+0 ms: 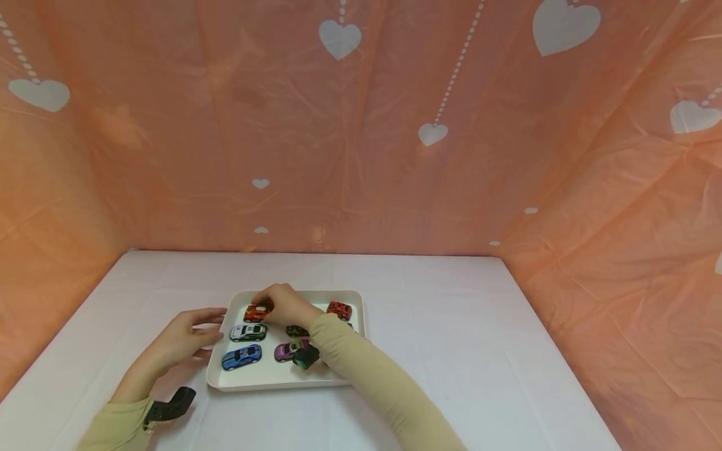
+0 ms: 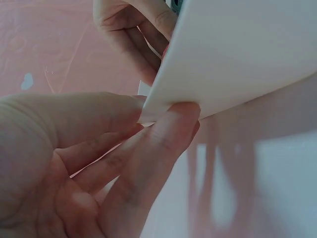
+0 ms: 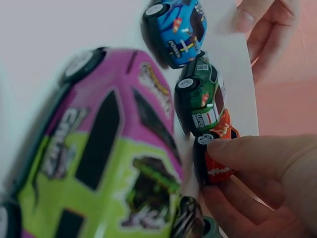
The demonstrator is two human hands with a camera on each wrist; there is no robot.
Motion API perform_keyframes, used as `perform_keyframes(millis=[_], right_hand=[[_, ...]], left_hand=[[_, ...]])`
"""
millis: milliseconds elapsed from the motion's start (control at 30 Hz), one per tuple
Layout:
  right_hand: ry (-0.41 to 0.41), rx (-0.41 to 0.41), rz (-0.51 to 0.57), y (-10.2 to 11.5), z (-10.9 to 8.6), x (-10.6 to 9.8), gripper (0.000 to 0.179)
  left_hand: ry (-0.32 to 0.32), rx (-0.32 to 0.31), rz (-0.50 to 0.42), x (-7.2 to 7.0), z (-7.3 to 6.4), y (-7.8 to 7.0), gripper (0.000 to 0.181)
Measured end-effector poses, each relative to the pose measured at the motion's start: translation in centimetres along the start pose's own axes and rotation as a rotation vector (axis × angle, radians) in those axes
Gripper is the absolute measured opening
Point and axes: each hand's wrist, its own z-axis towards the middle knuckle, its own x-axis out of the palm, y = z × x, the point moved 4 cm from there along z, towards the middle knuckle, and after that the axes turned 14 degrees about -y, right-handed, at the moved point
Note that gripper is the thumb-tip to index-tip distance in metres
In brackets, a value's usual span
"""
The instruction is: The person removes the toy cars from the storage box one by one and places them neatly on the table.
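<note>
Fingers [image 3: 225, 203] of the right hand [image 1: 284, 305] pinch the orange car [image 1: 255, 314] in the tray [image 1: 267, 377]; the left hand [image 1: 179, 338] touches its edge with loose fingers. A slip could bump the white car [image 1: 248, 332] close by.

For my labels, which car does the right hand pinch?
The orange-red car in the far left corner of the tray; the right hand holds no other.

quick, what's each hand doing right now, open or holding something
Left hand: open, fingers touching the left side of the white tray.
Right hand: closed, holding the red-orange toy car between thumb and fingers.
</note>
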Motion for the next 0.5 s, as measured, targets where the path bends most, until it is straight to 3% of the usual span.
perform_keyframes(millis=[233,500], right_hand=[[0.0,-0.031,0.009,-0.1,-0.4,-0.8,0.037],[0.001,-0.025,0.078,-0.2,-1.6,-3.6,0.041]], left_hand=[[-0.001,0.006,-0.009,0.1,0.1,0.0,0.056],[0.002,0.004,-0.006,0.1,0.0,0.0,0.056]])
